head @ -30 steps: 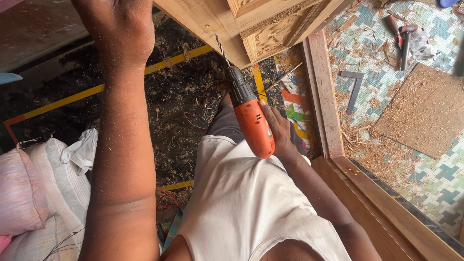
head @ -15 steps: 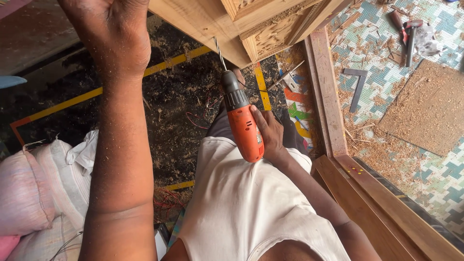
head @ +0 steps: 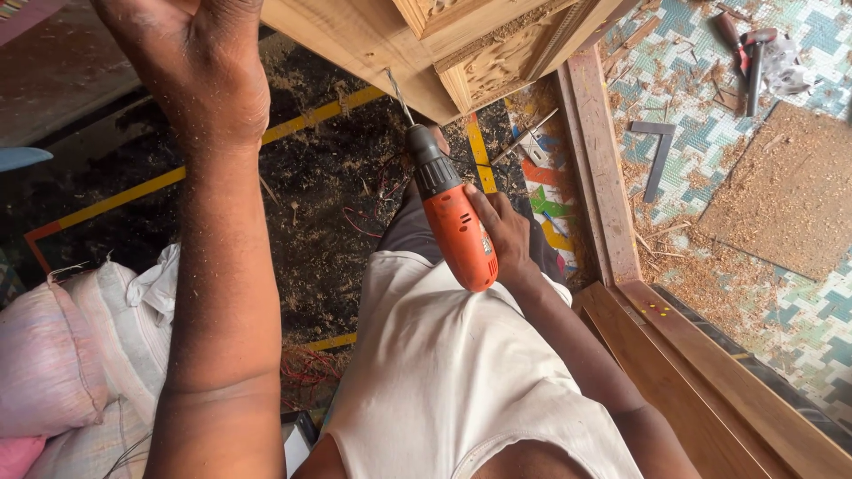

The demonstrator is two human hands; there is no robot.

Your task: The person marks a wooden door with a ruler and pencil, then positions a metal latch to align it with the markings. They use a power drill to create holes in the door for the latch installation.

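While gripped in right hand (head: 506, 235), orange drill (head: 453, 222) tilted up, bit touching underside of carved wood piece (head: 444, 44). Left hand (head: 191, 66) raised at wood's left end; grip impossible to tell. Below: dark sawdust floor (head: 328, 195), sacks (head: 80, 355) left, planks (head: 692, 372) right, hammer (head: 754, 58) on patterned mat.

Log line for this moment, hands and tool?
left hand: braced on wooden frame | right hand: gripping orange drill | bit at frame
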